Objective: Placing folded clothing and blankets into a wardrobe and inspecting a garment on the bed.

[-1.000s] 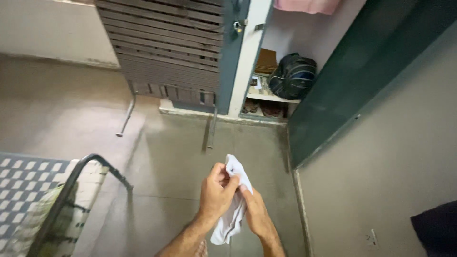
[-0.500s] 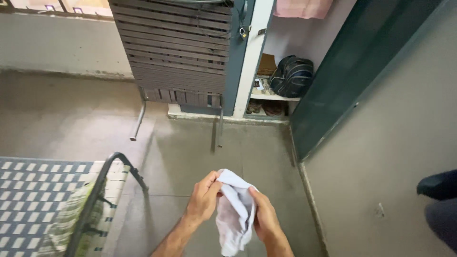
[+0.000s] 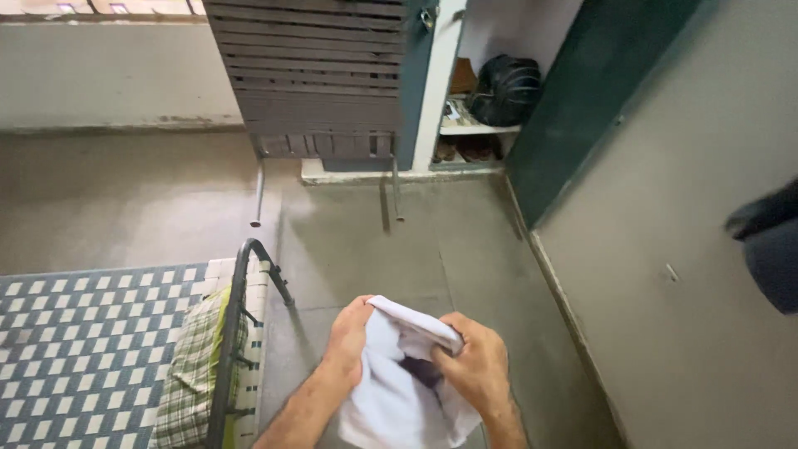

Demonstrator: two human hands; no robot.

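- Held low in front of the body, above the grey stone floor [image 3: 465, 249]: soft white cloth garment [image 3: 391, 391], bunched.
- Left hand [image 3: 349, 345] pinching the garment's upper left edge; right hand [image 3: 474, 366] closed on the folded top edge (fingers curled over it).
- Long axis hanging down from both hands, equally near each.
- Just left: checked bed [image 3: 91, 349] with dark metal frame [image 3: 241, 333].

Crumpled white cloth [image 3: 399, 391], bunched, above the floor
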